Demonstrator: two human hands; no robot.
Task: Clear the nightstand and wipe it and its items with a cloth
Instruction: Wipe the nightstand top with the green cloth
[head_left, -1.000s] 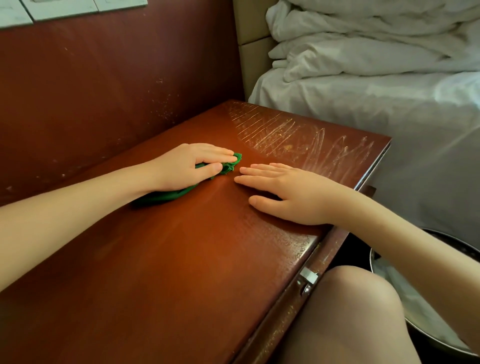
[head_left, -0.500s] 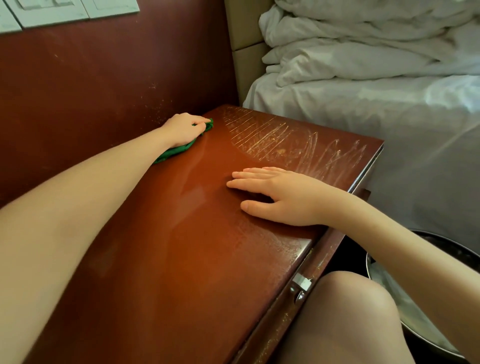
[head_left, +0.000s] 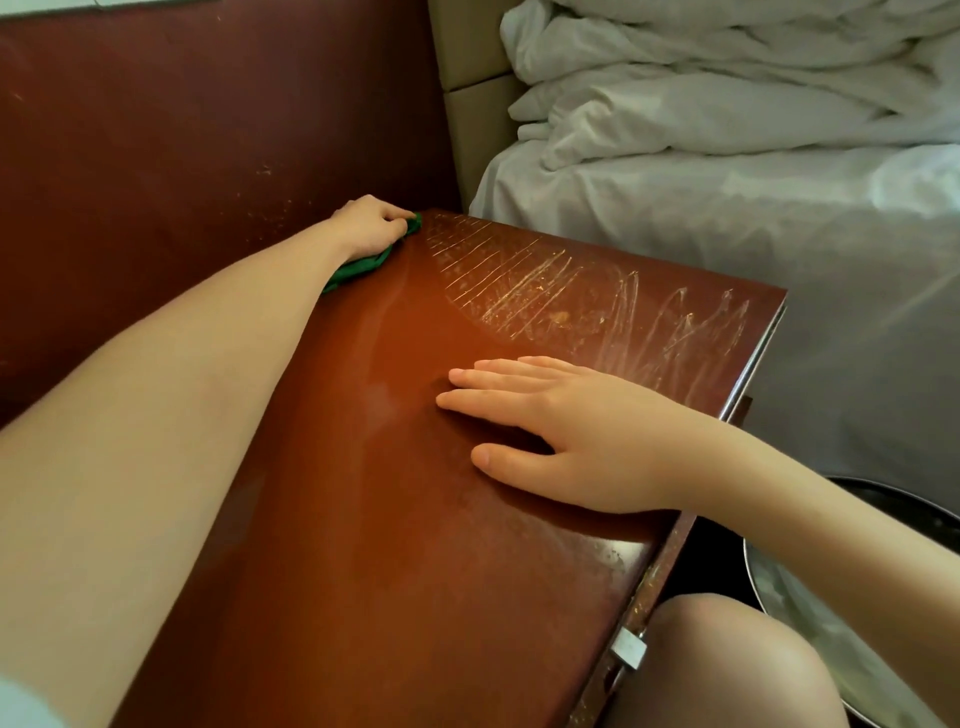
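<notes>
Now, beside the bed (head_left: 727, 218), the nightstand (head_left: 415, 545) has both hands on its top. The right hand (head_left: 571, 431) lies flat near the middle, fingers straight, holding nothing. The left hand (head_left: 371, 228) is curled round the green cloth (head_left: 358, 267) at the far back corner by the wall. Pale streaks (head_left: 545, 291) begin just right of the cloth and run along the bed-side edge, so the next wipe probably goes rightward.

Dim, warm light, brightest on the white bed (head_left: 753, 218). A soft sheen streaks the nightstand (head_left: 395, 545) top. Edges bow from the wide lens; focus is fairly sharp.
</notes>
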